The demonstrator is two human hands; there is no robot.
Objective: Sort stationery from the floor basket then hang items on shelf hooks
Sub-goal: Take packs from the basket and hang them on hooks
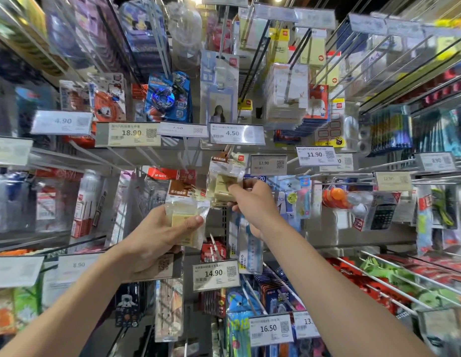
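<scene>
My left hand (157, 235) grips a clear packet of cream-coloured erasers with a brown header card (184, 202), held in front of the shelf at centre. My right hand (252, 202) pinches the lower part of a second, matching eraser packet (225, 180). The top of that packet sits up at a hook (228, 150) just under the 4.50 price tag (236, 134). Whether its hole is over the hook is hidden by the packet and blur. The floor basket is out of view.
Rows of metal hooks with hung stationery fill the shelf all around. Price tags jut out on hook ends: 18.90 (127, 134), 12.90 (268, 164), 14.90 (215, 274), 16.50 (270, 329). A calculator pack (382, 215) hangs at right. Long bare hooks (378, 282) stick out at lower right.
</scene>
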